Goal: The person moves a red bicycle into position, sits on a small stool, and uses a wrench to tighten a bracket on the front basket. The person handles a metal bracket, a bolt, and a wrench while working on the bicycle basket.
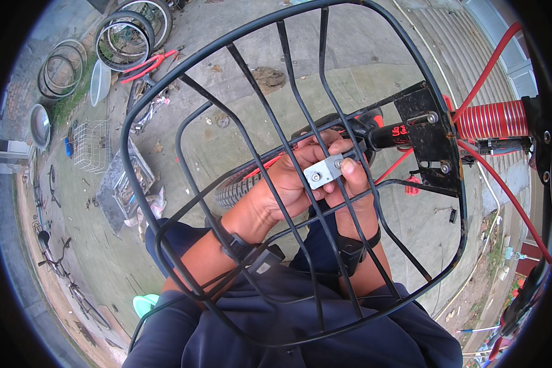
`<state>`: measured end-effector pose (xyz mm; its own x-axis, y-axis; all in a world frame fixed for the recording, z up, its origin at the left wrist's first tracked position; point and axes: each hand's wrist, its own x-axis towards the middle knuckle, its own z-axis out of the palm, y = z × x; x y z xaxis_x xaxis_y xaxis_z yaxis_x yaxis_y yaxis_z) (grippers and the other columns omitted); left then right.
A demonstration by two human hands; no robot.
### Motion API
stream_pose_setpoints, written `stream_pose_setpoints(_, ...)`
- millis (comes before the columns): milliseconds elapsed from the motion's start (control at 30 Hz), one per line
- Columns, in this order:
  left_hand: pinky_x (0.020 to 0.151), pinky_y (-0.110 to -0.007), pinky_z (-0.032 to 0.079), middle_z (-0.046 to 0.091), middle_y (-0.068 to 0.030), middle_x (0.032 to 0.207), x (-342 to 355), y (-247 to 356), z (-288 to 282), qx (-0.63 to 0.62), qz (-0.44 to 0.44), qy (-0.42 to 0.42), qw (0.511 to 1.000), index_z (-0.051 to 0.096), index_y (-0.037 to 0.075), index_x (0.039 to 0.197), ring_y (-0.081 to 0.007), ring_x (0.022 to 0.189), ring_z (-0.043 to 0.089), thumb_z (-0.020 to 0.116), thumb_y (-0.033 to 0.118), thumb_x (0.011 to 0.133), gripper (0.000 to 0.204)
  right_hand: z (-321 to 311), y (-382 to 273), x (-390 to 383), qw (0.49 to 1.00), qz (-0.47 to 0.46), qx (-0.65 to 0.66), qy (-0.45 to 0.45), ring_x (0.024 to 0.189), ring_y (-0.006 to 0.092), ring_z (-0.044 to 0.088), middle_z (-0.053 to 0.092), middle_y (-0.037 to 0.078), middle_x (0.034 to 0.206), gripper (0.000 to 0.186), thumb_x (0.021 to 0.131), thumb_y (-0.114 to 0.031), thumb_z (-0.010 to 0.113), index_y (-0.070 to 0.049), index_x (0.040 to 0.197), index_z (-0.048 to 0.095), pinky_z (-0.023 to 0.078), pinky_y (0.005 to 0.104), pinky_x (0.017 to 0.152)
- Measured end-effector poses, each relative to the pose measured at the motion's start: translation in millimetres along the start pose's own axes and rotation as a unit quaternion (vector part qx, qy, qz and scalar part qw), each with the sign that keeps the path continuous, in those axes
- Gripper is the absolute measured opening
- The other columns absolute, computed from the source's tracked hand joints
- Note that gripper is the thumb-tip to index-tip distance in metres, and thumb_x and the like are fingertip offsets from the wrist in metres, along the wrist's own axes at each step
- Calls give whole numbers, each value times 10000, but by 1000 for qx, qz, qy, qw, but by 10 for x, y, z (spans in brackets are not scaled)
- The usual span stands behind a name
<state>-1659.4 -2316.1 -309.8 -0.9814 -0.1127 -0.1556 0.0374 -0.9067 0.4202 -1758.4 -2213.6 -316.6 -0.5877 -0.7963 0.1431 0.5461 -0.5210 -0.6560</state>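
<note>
A black wire bicycle basket (229, 48) fills the middle of the view, and I see both my hands through its bars. My left hand (283, 184) is closed round a small silver metal bracket (322, 172) with bolts in it. From the right side my right hand (354, 187) grips the same bracket, its thumb against a bolt. Several fingertips are hidden behind the bracket and the bars. Beyond the hands shows a bicycle tire (234, 191). At the basket's right side sits a black mounting plate (421, 109) with bolts.
Red cables (492, 61) and a red ribbed head tube (493, 119) stand at the right. Wheels (124, 46), a red frame part (147, 66), a white wire basket (92, 146) and a scrap-filled tray (127, 187) lie on the left. A bicycle (67, 279) lies at the lower left.
</note>
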Motion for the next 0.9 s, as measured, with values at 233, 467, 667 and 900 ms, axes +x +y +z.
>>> stream_pose_setpoints(233, 585, -211, 500, 711, -43, 983, -17, 47, 129, -15, 6, -2, 1000, 703, 22, 1117, -116, 826, 695, 768, 130, 908, 244, 18, 3, 9, 1000, -3, 8, 1, 1214, 325, 613, 653, 170, 1212, 244, 850, -187, 650, -48, 1045, 700, 485, 478, 1062)
stream_pose_setpoints(467, 573, -199, 493, 699, -20, 968, -23, 53, 177, -3, -23, 36, 999, 694, 32, 1134, -102, 798, 690, 720, 220, 957, 259, 57, -65, -13, 1000, 20, 6, 12, 1240, 323, 608, 643, 168, 1229, 241, 866, -178, 636, -41, 1056, 697, 463, 508, 1118)
stream_pose_setpoints(667, 552, -198, 494, 690, -9, 895, -39, 83, 166, 8, -46, 27, 999, 675, 54, 1146, -100, 745, 672, 666, 234, 998, 233, 12, -42, -7, 1000, 14, 19, -10, 1249, 328, 607, 638, 171, 1238, 239, 869, -155, 617, -31, 1058, 693, 459, 518, 1133)
stream_pose_setpoints(900, 476, -228, 483, 692, -68, 849, -18, 40, 144, -9, -41, 46, 998, 704, 93, 1113, -182, 630, 654, 633, 288, 1015, 229, -27, -26, -31, 999, 34, 10, -6, 1237, 331, 613, 633, 178, 1234, 261, 869, -166, 613, -32, 1085, 669, 512, 479, 1064)
